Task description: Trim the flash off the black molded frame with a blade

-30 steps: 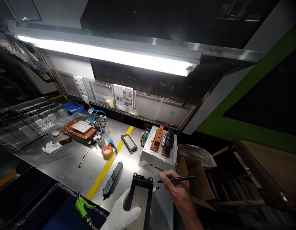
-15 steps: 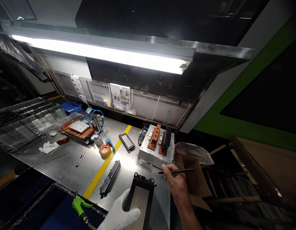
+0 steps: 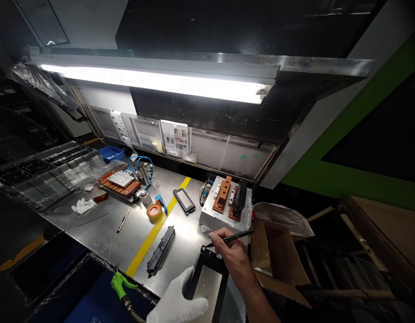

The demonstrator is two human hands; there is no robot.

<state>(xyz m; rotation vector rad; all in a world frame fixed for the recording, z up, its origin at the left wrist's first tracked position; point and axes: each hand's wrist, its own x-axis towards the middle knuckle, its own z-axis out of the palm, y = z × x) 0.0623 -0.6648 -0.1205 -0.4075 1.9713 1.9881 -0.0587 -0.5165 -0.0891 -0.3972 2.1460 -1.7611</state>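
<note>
My left hand (image 3: pixel 180 298), in a white glove, grips a black rectangular frame (image 3: pixel 193 287) with a pale panel (image 3: pixel 208 287) set in it. Its thumb lies across the panel. Bare, my right hand (image 3: pixel 232 253) pinches a black marker pen (image 3: pixel 239 236). The pen's tip is at the frame's upper left corner, by a small round boss; whether it touches I cannot tell. A long black part (image 3: pixel 161 251) lies on the metal table to the left of the frame. Farther back rests a similar black frame with a pale panel (image 3: pixel 184 200).
A fixture with orange blocks (image 3: pixel 222 195) stands at the back right, beside an open cardboard box (image 3: pixel 284 251). Yellow tape (image 3: pixel 154 211), a knife (image 3: pixel 123 220), a white glove (image 3: pixel 84 206) and an orange fixture (image 3: pixel 118 181) sit leftward. A green air gun (image 3: pixel 120 285) is at the front edge.
My right hand has moved left and down, bringing the pen's tip to the frame's upper corner. My left hand still holds the frame. The whole view has shifted slightly.
</note>
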